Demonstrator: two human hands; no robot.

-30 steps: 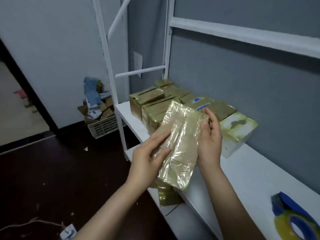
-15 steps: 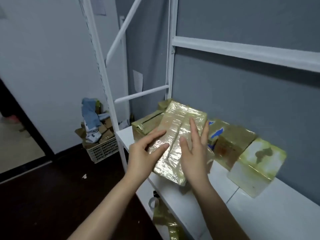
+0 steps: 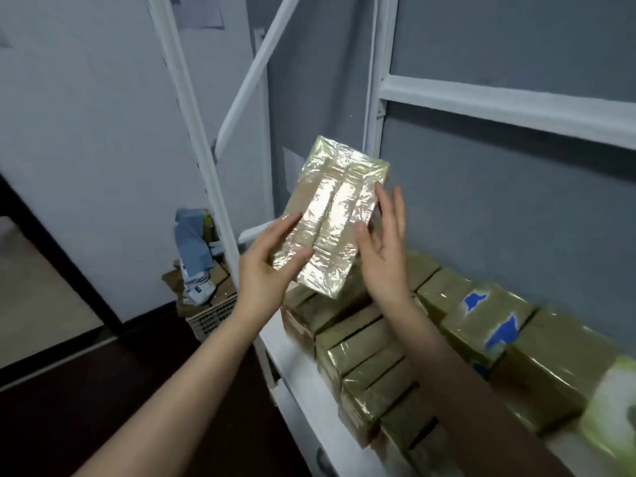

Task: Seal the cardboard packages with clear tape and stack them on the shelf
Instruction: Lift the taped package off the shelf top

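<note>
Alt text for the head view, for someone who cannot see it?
A person holds a tape-wrapped cardboard package up: the left hand grips its lower corner, the right hand lies open at its right side. More wrapped packages lie on the shelf below.

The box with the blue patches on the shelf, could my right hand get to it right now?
Probably yes. The right hand is open beside the taped package, which the left hand grips. The box with blue patches lies uncovered on the shelf, just right of that forearm.
</note>
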